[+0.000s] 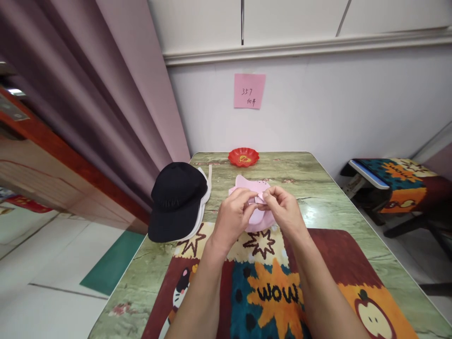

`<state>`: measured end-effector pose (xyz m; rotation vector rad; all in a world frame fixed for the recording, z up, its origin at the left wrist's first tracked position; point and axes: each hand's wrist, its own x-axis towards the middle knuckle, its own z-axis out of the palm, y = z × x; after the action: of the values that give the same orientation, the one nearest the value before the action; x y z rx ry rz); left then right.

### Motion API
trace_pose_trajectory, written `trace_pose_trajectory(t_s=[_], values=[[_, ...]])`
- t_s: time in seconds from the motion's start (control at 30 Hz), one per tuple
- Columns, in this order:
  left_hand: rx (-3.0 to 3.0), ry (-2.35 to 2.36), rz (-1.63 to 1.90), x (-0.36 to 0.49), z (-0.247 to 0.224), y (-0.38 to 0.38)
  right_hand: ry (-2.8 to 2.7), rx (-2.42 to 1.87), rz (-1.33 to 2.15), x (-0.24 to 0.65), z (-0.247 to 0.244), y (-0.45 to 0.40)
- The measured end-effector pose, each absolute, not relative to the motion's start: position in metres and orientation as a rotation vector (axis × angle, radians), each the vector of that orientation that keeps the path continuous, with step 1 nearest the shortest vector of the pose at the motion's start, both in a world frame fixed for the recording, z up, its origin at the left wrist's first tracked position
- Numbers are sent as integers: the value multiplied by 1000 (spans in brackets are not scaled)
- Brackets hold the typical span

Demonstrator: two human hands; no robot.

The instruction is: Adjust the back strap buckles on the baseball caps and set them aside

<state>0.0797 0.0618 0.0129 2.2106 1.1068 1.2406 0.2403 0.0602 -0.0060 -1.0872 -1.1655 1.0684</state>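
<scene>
A pink cap (pixel 259 221) lies on the table at the far edge of the patterned mat, partly hidden by my hands. My left hand (pixel 235 211) pinches the cap's narrow strap with thumb and forefinger, beside a small shiny piece that looks like a buckle. From the other side, my right hand (pixel 281 205) has its fingertips closed on the same strap. Both hands almost meet over the middle of the cap. To the left, a black cap (pixel 178 197) rests on top of a white cap (pixel 204 207), whose strap sticks up behind.
A red scalloped dish (pixel 243 157) stands near the table's back edge. The patterned mat (pixel 261 282) covers the front of the green table (pixel 141 282). A pink note (pixel 249 91) hangs on the wall. Purple curtains (pixel 141 84) border the left; another mat-covered surface (pixel 402 174) is at right.
</scene>
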Motion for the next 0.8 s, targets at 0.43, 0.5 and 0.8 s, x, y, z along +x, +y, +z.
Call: trace_pose_trajectory(t_s=[0.43,0.5,0.8], values=[[1862,1080,1195,84,0,68,-1205,-1089,1027,241,-5,59],[1826,1080,1188,85,1,68,-1207,-1089,1023,241,-3,58],[1948,1142,1181,84,5,65,-1171,-1078,1079,241,-3,58]])
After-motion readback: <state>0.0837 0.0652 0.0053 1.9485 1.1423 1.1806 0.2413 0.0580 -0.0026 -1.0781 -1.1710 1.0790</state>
